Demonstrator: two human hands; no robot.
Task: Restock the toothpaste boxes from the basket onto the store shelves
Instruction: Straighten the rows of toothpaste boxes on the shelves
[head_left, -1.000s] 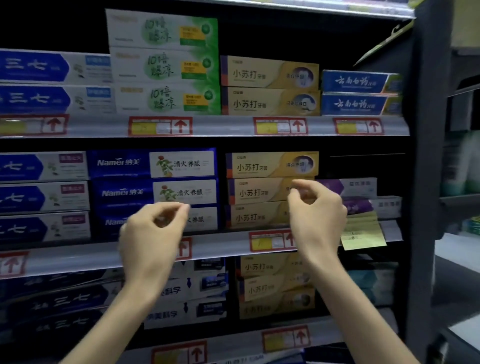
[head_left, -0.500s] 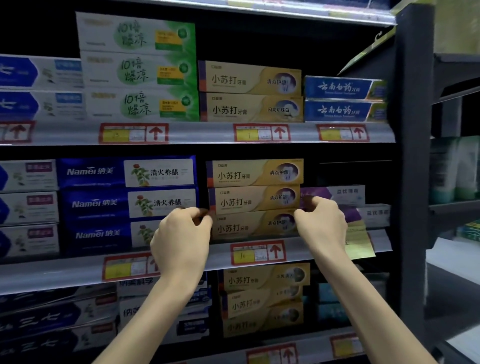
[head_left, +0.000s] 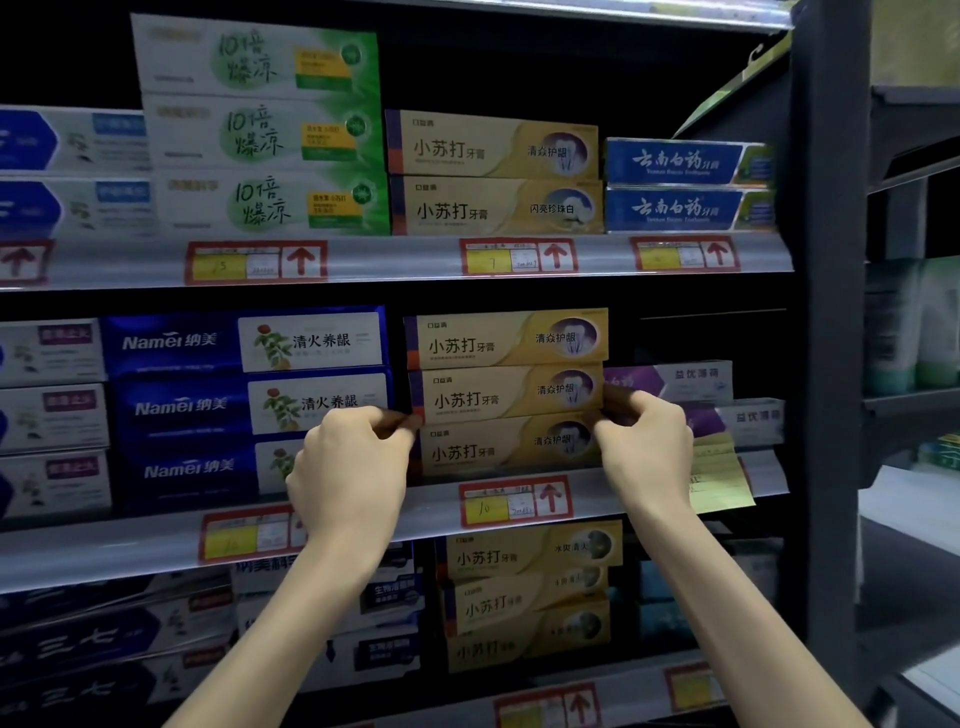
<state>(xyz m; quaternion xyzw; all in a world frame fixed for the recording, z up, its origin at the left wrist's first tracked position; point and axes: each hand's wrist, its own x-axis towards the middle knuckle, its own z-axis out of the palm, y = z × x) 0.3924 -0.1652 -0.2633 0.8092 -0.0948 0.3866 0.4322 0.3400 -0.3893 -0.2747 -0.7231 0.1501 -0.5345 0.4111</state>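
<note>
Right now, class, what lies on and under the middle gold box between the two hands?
On the middle gold box lies a top gold box; under it, a bottom gold box. The left hand and right hand pinch its ends. Anything behind is hidden.

Dim store aisle: grey shelf rails (head_left: 405, 260) carrying red price tags (head_left: 519, 255), a dark upright post (head_left: 826, 364), side shelves (head_left: 909, 401) at right

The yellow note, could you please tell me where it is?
In the head view, the yellow note hangs at the right end of the middle shelf, below the purple boxes, beside the right hand.
</note>
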